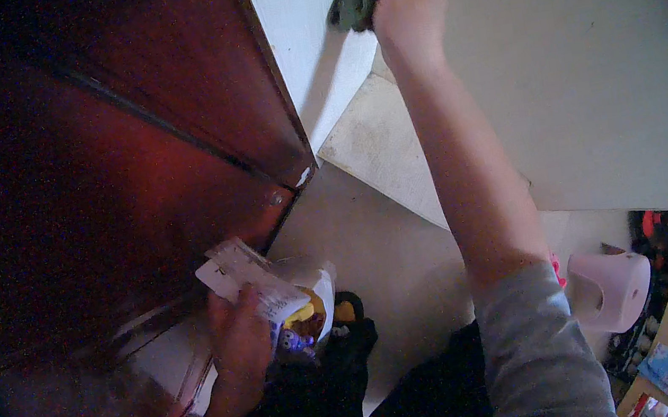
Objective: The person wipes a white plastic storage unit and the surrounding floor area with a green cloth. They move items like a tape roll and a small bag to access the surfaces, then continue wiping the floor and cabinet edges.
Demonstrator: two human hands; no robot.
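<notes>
My left hand (239,334), low at the left, grips an opened white packet (272,291) with printed writing on it. Yellow, brown and purple parts show at its mouth, among them a small purple shape (295,343); whether these are print or contents I cannot tell. My right arm reaches far forward. At the top of the view, my right hand (412,2) clutches a dark green cloth (359,3) that hangs against the white wall (316,38). The upper part of the cloth is cut off by the picture's edge.
Dark red wooden panels (177,186) with a seam fill the left. A large beige panel (584,77) stands at the right. Below it are a pale pink plastic stool (614,290) and a shelf (667,347) with several colourful items. Grey floor (391,251) lies between.
</notes>
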